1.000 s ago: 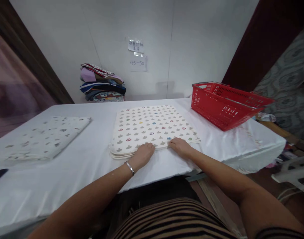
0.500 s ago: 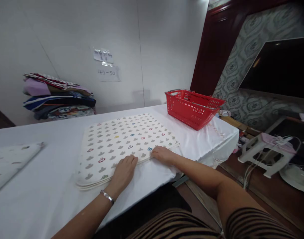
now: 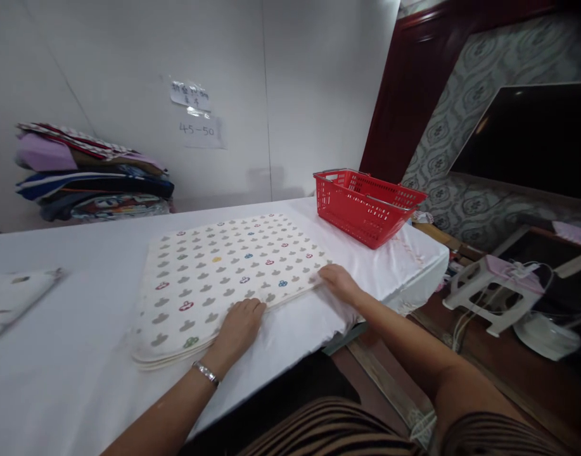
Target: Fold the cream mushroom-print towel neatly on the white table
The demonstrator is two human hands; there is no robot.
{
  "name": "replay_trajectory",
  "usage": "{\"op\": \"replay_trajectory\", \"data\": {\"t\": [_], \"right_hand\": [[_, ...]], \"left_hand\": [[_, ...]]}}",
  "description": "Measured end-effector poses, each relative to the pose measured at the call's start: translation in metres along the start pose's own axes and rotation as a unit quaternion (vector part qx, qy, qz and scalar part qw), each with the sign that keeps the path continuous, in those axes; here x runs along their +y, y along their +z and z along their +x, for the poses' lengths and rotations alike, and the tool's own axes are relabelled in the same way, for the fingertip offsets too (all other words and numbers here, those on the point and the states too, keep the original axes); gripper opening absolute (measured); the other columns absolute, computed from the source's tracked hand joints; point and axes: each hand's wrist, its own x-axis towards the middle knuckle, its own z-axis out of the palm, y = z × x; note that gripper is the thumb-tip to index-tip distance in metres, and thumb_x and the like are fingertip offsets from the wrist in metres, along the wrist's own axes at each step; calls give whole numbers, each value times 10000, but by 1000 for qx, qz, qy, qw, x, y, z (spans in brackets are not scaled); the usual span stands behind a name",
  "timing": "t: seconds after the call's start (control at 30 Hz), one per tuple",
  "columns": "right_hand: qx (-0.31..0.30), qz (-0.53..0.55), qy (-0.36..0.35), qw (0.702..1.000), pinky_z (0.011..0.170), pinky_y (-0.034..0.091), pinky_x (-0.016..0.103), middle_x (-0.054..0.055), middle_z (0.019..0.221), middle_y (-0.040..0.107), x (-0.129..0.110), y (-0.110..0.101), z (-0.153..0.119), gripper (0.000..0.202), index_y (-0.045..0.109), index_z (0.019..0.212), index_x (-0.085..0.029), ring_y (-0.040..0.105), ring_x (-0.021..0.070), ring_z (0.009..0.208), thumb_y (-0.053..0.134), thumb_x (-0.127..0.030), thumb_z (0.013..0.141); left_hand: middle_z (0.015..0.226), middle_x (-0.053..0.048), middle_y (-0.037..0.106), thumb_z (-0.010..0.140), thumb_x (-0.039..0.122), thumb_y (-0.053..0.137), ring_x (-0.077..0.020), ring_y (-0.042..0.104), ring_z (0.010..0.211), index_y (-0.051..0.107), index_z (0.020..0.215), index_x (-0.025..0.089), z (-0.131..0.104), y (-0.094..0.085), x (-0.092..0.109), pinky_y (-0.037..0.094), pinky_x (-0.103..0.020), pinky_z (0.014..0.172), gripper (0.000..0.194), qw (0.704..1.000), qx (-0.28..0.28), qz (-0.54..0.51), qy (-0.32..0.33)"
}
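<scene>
A folded white cloth (image 3: 233, 272) with grey, red, blue and green motifs lies flat in layers on the white-covered table. My left hand (image 3: 241, 326), with a silver bracelet at the wrist, rests on the middle of its near edge, fingers together and curled over the edge. At the cloth's near right corner is my right hand (image 3: 340, 284), its fingers bent around the edge; the fingertips are partly hidden.
A red plastic basket (image 3: 366, 209) stands at the table's right end. Stacked fabrics (image 3: 93, 177) are at the back left. Another folded cloth (image 3: 17, 297) lies at the left edge. A white stool (image 3: 494, 291) stands right of the table.
My right hand has slid right along the cloth's near edge to its corner. My left hand stays at the near edge. The view has shifted slightly.
</scene>
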Motion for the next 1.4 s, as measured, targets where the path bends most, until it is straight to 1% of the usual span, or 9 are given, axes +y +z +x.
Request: {"op": "replay_trajectory", "data": {"t": [0.13, 0.23, 0.33, 0.5, 0.67, 0.87, 1.03, 1.27, 1.4], "right_hand": [[-8, 17, 250, 968, 778, 450, 253, 60, 925, 680, 38, -26, -3, 245, 650, 947, -157, 612, 161, 866, 423, -172, 858], [-58, 32, 326, 943, 569, 440, 208, 43, 706, 674, 50, -30, 1, 256, 653, 805, -134, 602, 127, 592, 422, -223, 868], [-109, 48, 371, 921, 483, 403, 200, 40, 577, 637, 50, -28, 8, 326, 624, 661, -127, 541, 107, 456, 454, -305, 875], [-157, 44, 398, 903, 467, 386, 215, 52, 528, 609, 42, -33, 18, 403, 591, 574, -132, 523, 114, 434, 484, -389, 865], [-161, 5, 401, 902, 476, 374, 211, 54, 629, 645, 36, -40, 27, 301, 620, 664, -133, 551, 117, 492, 521, -353, 843], [-195, -32, 395, 897, 498, 373, 222, 57, 525, 603, 22, -43, 30, 336, 601, 561, -132, 548, 134, 485, 551, -338, 822], [-191, -53, 382, 903, 519, 386, 209, 58, 622, 658, 14, -47, 34, 189, 658, 705, -128, 587, 137, 559, 564, -263, 799], [-203, -55, 383, 900, 494, 369, 206, 76, 648, 665, 8, -50, 35, 202, 666, 711, -111, 575, 132, 547, 562, -261, 798], [-199, -48, 393, 896, 477, 351, 192, 51, 665, 664, 7, -49, 36, 156, 670, 805, -120, 551, 112, 526, 593, -254, 787]], "left_hand": [[974, -96, 613, 786, 6, 405, -223, 566, 903, 611, 963, 153, -1, 1, 0, 434, -370, 805, 310, 1000, 1, -7, -1], [974, -102, 612, 789, 6, 397, -228, 564, 905, 610, 967, 145, -2, 1, -1, 433, -377, 808, 309, 1000, -5, -9, -3], [965, -99, 608, 791, 11, 401, -227, 560, 900, 606, 957, 148, -2, 2, 0, 433, -374, 800, 297, 1000, 1, -16, -5], [970, -93, 603, 780, 8, 400, -223, 551, 901, 600, 946, 155, -2, 1, 0, 434, -372, 801, 299, 1000, 7, -19, -5], [966, -90, 606, 781, 11, 406, -228, 550, 897, 598, 974, 142, -2, 1, 0, 436, -371, 798, 302, 1000, 1, -17, -1], [980, -85, 604, 795, 13, 398, -226, 544, 911, 599, 986, 151, -3, 4, -1, 436, -367, 802, 309, 1000, 5, -11, -4], [968, -83, 607, 799, 23, 405, -226, 546, 907, 605, 994, 155, -2, 4, -1, 441, -369, 799, 309, 1000, 10, -18, -6], [985, -90, 611, 812, 24, 396, -227, 548, 922, 604, 1015, 145, -2, 0, 0, 438, -368, 811, 315, 1000, 4, -22, -8], [977, -90, 609, 804, 20, 405, -227, 548, 917, 606, 989, 141, -2, -1, 1, 436, -366, 805, 300, 1000, -4, -20, -10]]}}
